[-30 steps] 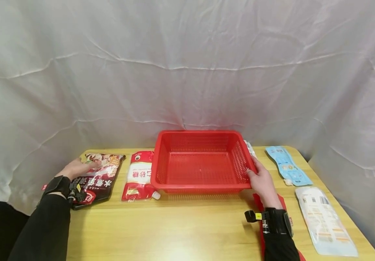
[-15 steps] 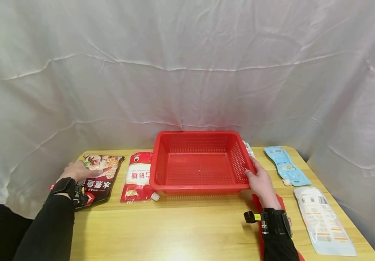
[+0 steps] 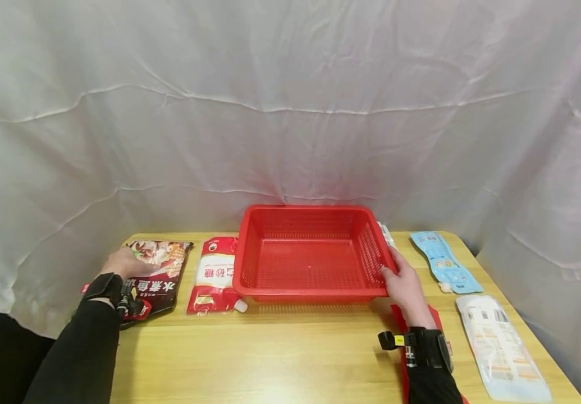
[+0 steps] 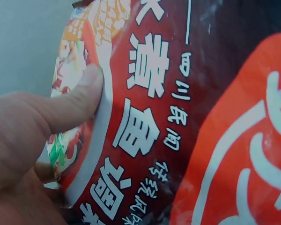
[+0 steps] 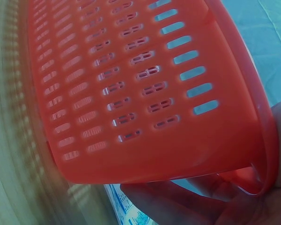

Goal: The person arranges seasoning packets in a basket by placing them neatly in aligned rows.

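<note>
Gripping a dark-red printed pouch [image 3: 171, 269] with the left hand [image 3: 126, 265] and a red basket [image 3: 310, 293] with the right hand [image 3: 405, 282], a person in black sleeves [image 3: 75, 356] reaches across a wooden bench [image 3: 260, 359]. The pouch lies by the far left corner, the left thumb on its face and the fingers seemingly tucked round its edge, a hold that would suit a soft, slack pack. The basket sits mouth-up at the middle of the far edge, the right thumb over its rim and the fingers outside, probably because that lip gives the surest grip. A white-and-red pouch [image 3: 214, 275] lies just left of the basket, a blue pouch [image 3: 444, 261] near the far right corner, a white pouch [image 3: 502, 348] along the right edge and a red package [image 3: 435, 318] beneath the right forearm, spread seemingly for easy reach. The left wrist view brings up the thumb beside large white characters, small from the head. The right wrist view reveals the slotted outer wall, the fingers below the rim and a blue-and-white packet [image 5: 129, 208], largely hidden from the head view; whether the basket's whole base touches the bench cannot be told.
</note>
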A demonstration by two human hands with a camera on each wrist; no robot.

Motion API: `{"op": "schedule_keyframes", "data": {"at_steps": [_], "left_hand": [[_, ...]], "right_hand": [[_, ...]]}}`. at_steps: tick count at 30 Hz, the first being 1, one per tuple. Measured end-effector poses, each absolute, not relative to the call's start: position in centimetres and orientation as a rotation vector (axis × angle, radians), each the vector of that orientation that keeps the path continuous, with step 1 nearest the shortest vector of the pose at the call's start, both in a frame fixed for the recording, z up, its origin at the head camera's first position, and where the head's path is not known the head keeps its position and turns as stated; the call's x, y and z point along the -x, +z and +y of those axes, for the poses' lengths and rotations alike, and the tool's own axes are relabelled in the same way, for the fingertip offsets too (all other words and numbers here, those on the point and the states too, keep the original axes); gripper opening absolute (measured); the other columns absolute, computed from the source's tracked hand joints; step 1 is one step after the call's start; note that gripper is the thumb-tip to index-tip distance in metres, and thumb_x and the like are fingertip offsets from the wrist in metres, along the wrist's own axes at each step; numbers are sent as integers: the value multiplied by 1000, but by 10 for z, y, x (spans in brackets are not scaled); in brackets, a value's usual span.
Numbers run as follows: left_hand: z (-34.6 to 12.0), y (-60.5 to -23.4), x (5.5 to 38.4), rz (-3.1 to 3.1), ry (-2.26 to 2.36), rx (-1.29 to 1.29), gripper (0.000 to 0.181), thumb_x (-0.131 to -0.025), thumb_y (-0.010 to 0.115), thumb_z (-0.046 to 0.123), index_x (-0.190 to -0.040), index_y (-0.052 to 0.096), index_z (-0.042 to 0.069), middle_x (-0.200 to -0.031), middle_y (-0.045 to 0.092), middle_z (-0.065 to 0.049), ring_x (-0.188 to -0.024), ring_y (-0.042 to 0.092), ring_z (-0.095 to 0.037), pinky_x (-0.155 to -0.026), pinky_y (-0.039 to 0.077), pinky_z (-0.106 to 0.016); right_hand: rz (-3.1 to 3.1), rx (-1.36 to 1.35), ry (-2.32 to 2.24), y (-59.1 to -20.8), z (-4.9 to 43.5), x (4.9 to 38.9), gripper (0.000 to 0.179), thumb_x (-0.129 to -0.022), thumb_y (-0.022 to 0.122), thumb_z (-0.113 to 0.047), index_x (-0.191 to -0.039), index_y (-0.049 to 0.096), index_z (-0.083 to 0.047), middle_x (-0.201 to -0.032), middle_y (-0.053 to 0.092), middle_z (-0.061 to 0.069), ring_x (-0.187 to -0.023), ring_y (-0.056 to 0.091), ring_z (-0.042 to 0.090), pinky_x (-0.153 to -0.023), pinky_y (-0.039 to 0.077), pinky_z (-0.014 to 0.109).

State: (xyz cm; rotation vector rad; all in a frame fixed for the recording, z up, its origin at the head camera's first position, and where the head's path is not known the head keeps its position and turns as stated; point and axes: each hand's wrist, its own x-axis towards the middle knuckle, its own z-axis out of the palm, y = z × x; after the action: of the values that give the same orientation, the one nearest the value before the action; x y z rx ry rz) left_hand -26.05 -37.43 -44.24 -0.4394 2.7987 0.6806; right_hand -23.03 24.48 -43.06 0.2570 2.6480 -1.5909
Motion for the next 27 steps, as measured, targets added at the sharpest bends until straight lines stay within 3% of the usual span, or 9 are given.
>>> {"op": "schedule_keyframes", "data": {"at_steps": [5, 8, 14, 21, 27], "left_hand": [[-372, -441, 263, 2879, 637, 445, 54, -95, 70, 30, -104, 56, -21, -95, 58, -30, -86, 55, -40, -80, 49, -50], [-369, -442, 261, 2888, 661, 514, 45, -100, 63, 23, -106, 53, -21, -95, 56, -30, -88, 55, -42, -80, 48, -51], [-367, -442, 253, 2899, 717, 575, 56, -104, 53, 19, -132, 35, -26, -121, 49, -45, -111, 53, -57, -97, 45, -64], [-368, -439, 244, 2965, 795, 567, 58, -107, 47, 22, -145, 32, -19, -140, 41, -46, -126, 44, -63, -103, 41, -68], [-367, -434, 237, 3008, 879, 598, 60, -110, 43, 25, -150, 30, -18, -145, 39, -46, -130, 40, -64, -105, 38, -69]], "right_hand": [[2671, -266, -1573, -431, 245, 228, 64, -110, 45, -17, -168, 17, -18, -151, 41, 30, -92, 64, 29, -68, 55, 27], [2671, -257, -1578, -430, 244, 228, 64, -110, 45, -17, -168, 17, -18, -151, 42, 29, -94, 64, 31, -69, 54, 27], [2657, -253, -1578, -429, 243, 229, 65, -110, 44, -16, -168, 15, -18, -153, 40, 29, -95, 64, 31, -70, 56, 27], [2657, -235, -1583, -429, 244, 230, 65, -110, 44, -17, -168, 15, -17, -151, 41, 30, -85, 65, 26, -66, 55, 27], [2643, -225, -1576, -429, 246, 229, 66, -110, 43, -17, -168, 13, -18, -151, 40, 31, -85, 65, 25, -67, 56, 28]]}}
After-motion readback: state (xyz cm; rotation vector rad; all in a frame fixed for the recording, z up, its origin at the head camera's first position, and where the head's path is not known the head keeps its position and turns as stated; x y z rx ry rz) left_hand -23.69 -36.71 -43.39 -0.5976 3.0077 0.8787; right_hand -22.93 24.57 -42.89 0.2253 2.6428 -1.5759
